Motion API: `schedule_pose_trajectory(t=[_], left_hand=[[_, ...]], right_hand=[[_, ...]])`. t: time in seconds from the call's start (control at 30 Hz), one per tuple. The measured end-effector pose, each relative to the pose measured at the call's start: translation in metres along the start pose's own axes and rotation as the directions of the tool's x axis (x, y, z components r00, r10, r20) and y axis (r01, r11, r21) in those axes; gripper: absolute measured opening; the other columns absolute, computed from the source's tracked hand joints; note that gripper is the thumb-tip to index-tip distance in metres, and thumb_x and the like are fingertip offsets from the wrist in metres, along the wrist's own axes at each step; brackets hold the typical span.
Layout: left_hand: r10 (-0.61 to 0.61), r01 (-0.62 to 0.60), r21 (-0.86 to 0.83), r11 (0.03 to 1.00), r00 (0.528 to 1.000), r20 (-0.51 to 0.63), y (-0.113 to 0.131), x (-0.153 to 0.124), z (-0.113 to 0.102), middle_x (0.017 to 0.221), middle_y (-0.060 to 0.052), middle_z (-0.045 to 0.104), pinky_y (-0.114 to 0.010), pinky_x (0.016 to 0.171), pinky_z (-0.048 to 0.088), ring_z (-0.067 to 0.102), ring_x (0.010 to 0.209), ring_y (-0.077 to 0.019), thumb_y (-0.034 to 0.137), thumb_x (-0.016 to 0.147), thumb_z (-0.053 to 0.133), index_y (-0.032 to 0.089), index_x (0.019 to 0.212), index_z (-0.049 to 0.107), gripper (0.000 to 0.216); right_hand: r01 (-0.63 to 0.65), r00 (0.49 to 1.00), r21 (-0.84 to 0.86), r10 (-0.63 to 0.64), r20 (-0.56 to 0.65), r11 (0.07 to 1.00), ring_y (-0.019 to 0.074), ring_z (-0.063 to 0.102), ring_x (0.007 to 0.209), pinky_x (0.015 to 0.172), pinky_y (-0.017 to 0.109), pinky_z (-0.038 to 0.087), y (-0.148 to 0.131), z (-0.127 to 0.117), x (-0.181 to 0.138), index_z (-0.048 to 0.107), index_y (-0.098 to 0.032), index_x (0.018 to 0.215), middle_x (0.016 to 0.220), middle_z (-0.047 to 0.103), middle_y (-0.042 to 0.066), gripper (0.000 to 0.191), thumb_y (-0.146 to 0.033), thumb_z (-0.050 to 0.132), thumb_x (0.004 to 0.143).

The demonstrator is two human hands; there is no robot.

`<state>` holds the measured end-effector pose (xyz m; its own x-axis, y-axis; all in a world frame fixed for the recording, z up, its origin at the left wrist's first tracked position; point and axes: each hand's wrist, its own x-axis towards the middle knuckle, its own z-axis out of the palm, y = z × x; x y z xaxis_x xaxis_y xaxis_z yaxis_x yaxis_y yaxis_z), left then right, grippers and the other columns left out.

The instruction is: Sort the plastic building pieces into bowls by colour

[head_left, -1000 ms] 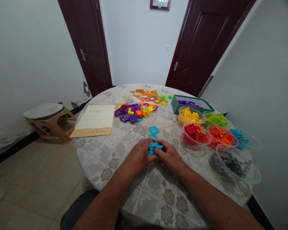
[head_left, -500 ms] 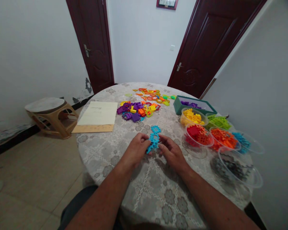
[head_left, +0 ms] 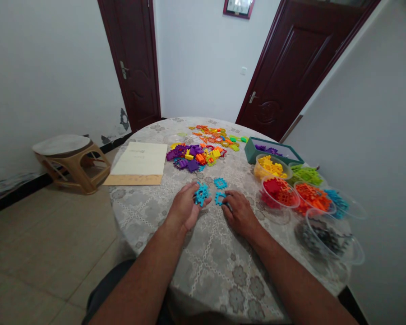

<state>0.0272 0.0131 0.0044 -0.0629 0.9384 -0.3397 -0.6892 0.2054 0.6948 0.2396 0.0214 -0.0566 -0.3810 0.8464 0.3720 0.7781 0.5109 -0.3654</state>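
My left hand (head_left: 186,206) grips a small cluster of blue toothed plastic building pieces (head_left: 201,194), with the thumb on top and fingers underneath. Close by on the right, my right hand (head_left: 238,210) has its fingertips on a blue toothed piece with an open middle (head_left: 219,198), low over the tablecloth; the fingers cover its right side. Just beyond lies another blue toothed piece (head_left: 220,183), flat on the cloth and apart from both hands.
Mixed coloured pieces (head_left: 192,157) lie heaped beyond my hands, left of a green box (head_left: 253,153) with purple pieces. Tubs of yellow (head_left: 270,166), red (head_left: 280,189), orange (head_left: 313,198) and grey pieces (head_left: 328,237) stand right. Papers (head_left: 140,159) lie left.
My left hand has moved left with the blue cluster, away from my right hand. One blue piece is now separate from it, under my right fingertips.
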Motion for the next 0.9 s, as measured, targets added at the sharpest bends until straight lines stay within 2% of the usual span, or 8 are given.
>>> schedule_pose_trajectory(t=[0.07, 0.17, 0.27, 0.43, 0.53, 0.67, 0.77, 0.9], left_hand=[[-0.037, 0.037, -0.028, 0.999, 0.999, -0.005, 0.001, -0.001, 0.002, 0.091, -0.004, 0.067, -0.036, 0.076, 0.064, 0.067, 0.077, -0.0150, 0.020, 0.089, 0.067, 0.019, 0.097, 0.061, 0.010], [-0.069, 0.068, -0.032, 0.997, 0.997, -0.029, 0.002, -0.003, 0.005, 0.089, -0.005, 0.067, -0.036, 0.075, 0.063, 0.067, 0.077, -0.0167, 0.020, 0.088, 0.066, 0.019, 0.094, 0.060, 0.008], [-0.065, 0.065, -0.006, 0.998, 0.998, 0.005, -0.003, -0.007, 0.007, 0.091, -0.006, 0.069, -0.033, 0.072, 0.062, 0.067, 0.077, -0.0168, 0.018, 0.085, 0.067, 0.019, 0.098, 0.061, 0.015], [-0.103, 0.092, 0.118, 0.989, 0.990, 0.092, -0.023, -0.016, 0.011, 0.101, -0.010, 0.073, -0.026, 0.068, 0.055, 0.068, 0.080, -0.0165, 0.008, 0.075, 0.069, 0.016, 0.128, 0.060, 0.055], [-0.098, 0.086, 0.133, 0.987, 0.991, 0.088, -0.031, -0.015, 0.012, 0.103, -0.010, 0.073, -0.026, 0.070, 0.055, 0.068, 0.080, -0.0156, 0.003, 0.070, 0.064, 0.014, 0.131, 0.061, 0.062], [-0.048, 0.047, 0.038, 0.998, 0.999, 0.022, -0.027, -0.010, 0.014, 0.102, -0.010, 0.071, -0.034, 0.078, 0.060, 0.070, 0.081, -0.0171, 0.001, 0.070, 0.063, 0.016, 0.127, 0.061, 0.058], [-0.003, 0.002, -0.041, 0.999, 0.999, -0.038, -0.016, -0.007, 0.013, 0.099, -0.009, 0.070, -0.040, 0.082, 0.063, 0.070, 0.083, -0.0175, 0.005, 0.078, 0.065, 0.017, 0.120, 0.062, 0.044], [0.032, -0.042, -0.121, 0.992, 0.996, -0.082, 0.000, -0.004, 0.010, 0.097, -0.007, 0.069, -0.043, 0.081, 0.064, 0.069, 0.083, -0.0177, 0.011, 0.085, 0.066, 0.018, 0.113, 0.061, 0.029]], right_hand=[[0.016, 0.999, 0.069, -0.013, -0.048, 0.997, 0.0306, 0.057, 0.133, 0.115, 0.054, 0.044, -0.001, -0.001, 0.000, 0.067, -0.021, 0.107, 0.136, 0.064, 0.016, 0.013, -0.023, 0.056, 0.101], [0.028, 0.982, 0.165, 0.004, -0.190, 0.986, 0.0287, 0.058, 0.133, 0.114, 0.053, 0.047, -0.005, -0.004, 0.000, 0.064, -0.022, 0.111, 0.138, 0.062, 0.016, 0.012, -0.024, 0.054, 0.103], [0.084, 0.955, 0.194, -0.023, -0.297, 0.977, 0.0284, 0.057, 0.135, 0.115, 0.053, 0.047, -0.016, -0.007, 0.000, 0.063, -0.023, 0.114, 0.141, 0.060, 0.015, 0.013, -0.025, 0.055, 0.104], [0.236, 0.960, 0.219, -0.192, -0.203, 0.947, 0.0261, 0.060, 0.133, 0.114, 0.049, 0.051, -0.031, -0.006, -0.006, 0.065, -0.027, 0.121, 0.140, 0.062, 0.011, 0.020, -0.023, 0.058, 0.104], [0.229, 0.960, 0.242, -0.177, -0.216, 0.943, 0.0262, 0.060, 0.134, 0.113, 0.050, 0.052, -0.029, -0.003, -0.007, 0.064, -0.028, 0.128, 0.141, 0.063, 0.011, 0.026, -0.023, 0.057, 0.104], [0.083, 0.956, 0.214, -0.017, -0.293, 0.973, 0.0269, 0.058, 0.136, 0.118, 0.054, 0.047, -0.009, 0.003, -0.004, 0.062, -0.026, 0.136, 0.142, 0.063, 0.013, 0.034, -0.023, 0.053, 0.104], [0.002, 0.970, 0.145, 0.033, -0.242, 0.989, 0.0290, 0.057, 0.137, 0.120, 0.055, 0.044, 0.008, 0.009, 0.004, 0.061, -0.022, 0.139, 0.144, 0.062, 0.015, 0.038, -0.029, 0.056, 0.102], [-0.035, 0.987, 0.033, 0.040, -0.157, 0.999, 0.0309, 0.057, 0.135, 0.119, 0.052, 0.045, 0.017, 0.009, 0.031, 0.058, -0.019, 0.143, 0.142, 0.062, 0.017, 0.048, -0.038, 0.062, 0.099]])
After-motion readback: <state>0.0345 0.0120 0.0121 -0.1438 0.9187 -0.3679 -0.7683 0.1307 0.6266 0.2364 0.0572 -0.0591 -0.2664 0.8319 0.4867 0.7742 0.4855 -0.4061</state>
